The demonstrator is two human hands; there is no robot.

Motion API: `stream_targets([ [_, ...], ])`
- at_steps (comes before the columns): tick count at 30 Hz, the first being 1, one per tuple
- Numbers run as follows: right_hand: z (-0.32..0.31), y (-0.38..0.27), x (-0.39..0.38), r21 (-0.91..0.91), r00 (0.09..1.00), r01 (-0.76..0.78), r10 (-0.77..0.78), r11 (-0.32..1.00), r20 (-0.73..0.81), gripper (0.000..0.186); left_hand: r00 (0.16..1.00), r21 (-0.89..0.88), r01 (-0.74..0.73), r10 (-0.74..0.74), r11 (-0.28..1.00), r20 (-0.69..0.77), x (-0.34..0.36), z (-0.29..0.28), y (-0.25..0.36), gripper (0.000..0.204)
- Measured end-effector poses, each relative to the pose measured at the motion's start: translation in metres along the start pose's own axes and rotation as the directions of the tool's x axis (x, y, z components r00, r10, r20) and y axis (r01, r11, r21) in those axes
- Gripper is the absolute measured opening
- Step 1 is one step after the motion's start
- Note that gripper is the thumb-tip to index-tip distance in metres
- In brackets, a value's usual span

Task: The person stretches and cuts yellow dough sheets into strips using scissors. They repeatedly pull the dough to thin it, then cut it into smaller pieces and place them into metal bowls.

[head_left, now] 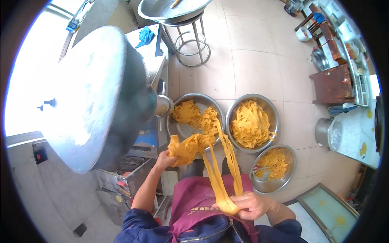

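Observation:
My left hand (165,160) grips a thick bunch of wide, flat yellow noodle-like strips (190,149) over the near edge of a metal basin (181,129). Held at my chest, a folded loop of the same strips (223,198) is pinched in my right hand (248,205). Long lengths hang stretched between that loop and the bunch. More strips (186,112) lie in the basin. To its right, a second metal basin (276,115) holds a big heap of strips (251,123). A smaller, tilted basin (263,186) contains thinner yellow strands (277,162) and red-handled scissors (259,169).
At left a large round metal lid (85,97) stands tilted over a dark vessel (131,93), close to my left arm. A tall metal stool (195,60) bears a wide basin (172,12). On the right are a brown cabinet (334,85), a metal pot (323,131) and a counter (356,133).

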State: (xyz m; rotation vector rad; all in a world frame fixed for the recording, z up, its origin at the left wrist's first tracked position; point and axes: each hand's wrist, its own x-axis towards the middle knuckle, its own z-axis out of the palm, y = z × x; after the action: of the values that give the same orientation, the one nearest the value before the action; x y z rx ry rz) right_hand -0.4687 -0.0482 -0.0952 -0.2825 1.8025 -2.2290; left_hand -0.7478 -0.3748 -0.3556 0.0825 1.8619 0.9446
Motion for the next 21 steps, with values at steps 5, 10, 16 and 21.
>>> stream_targets([
  [5, 0.022, -0.054, 0.012, -0.081, 0.997, -0.081, 0.081, 0.993, -0.002, 0.057, 0.998, 0.079, -0.052, 0.053, 0.995, -0.016, 0.086, 0.014, -0.046, 0.044],
  [10, 0.038, -0.105, 0.049, -0.147, 0.99, -0.144, 0.142, 0.979, -0.025, 0.045, 0.902, 0.265, 0.165, -0.036, 0.95, -0.431, 0.147, 0.046, -0.126, 0.058],
  [16, 0.067, -0.137, 0.095, -0.244, 0.974, -0.123, 0.07, 0.962, -0.217, 0.033, 0.756, -0.715, 0.65, -0.315, 0.257, 0.573, 0.056, 0.109, -0.031, 0.114],
  [21, 0.073, -0.179, 0.109, -0.283, 0.994, 0.013, -0.042, 0.959, -0.097, 0.031, 0.845, -0.861, 0.499, 0.281, -0.104, 0.456, 0.005, 0.12, 0.044, 0.065],
])
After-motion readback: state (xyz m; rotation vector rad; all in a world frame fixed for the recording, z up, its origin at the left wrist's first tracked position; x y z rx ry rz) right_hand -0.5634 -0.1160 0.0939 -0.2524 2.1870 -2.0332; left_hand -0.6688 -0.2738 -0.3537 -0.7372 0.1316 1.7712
